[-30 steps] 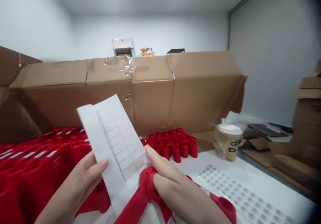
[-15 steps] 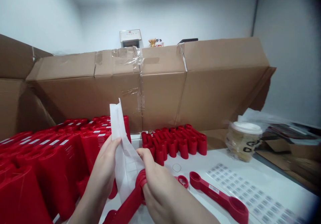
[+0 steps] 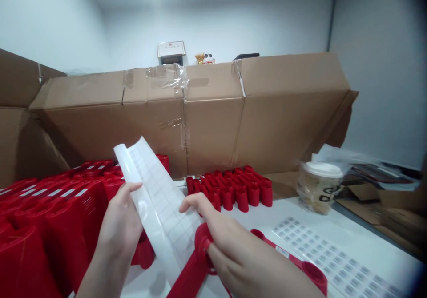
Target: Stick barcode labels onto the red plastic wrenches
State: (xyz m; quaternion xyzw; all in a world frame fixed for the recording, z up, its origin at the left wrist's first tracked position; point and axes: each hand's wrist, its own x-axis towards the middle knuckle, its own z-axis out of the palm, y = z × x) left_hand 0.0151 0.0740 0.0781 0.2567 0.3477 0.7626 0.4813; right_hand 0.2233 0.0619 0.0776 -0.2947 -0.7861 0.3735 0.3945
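A flattened brown cardboard carton (image 3: 213, 129) is standing behind the white bench (image 3: 347, 240), with two red masses of stacked plastic pieces (image 3: 230, 191) in front of it and one lidded clear plastic cup (image 3: 318, 189) off to the right. The left hand (image 3: 118, 222) is pinching a white label sheet (image 3: 160, 204) between nearly closed fingers. The right hand (image 3: 240, 262) is curling around a red double-ended measuring spoon (image 3: 202, 249), its fingertips touching that sheet. A second red spoon (image 3: 313, 271) is lying partly behind the right hand, beside one barcode label sheet (image 3: 330, 255).

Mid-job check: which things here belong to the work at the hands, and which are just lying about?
At the hands: left hand, right hand, white label sheet, red double-ended scoop, stacked red scoops, barcode label sheet.

Lying about: lidded plastic cup, cardboard box.
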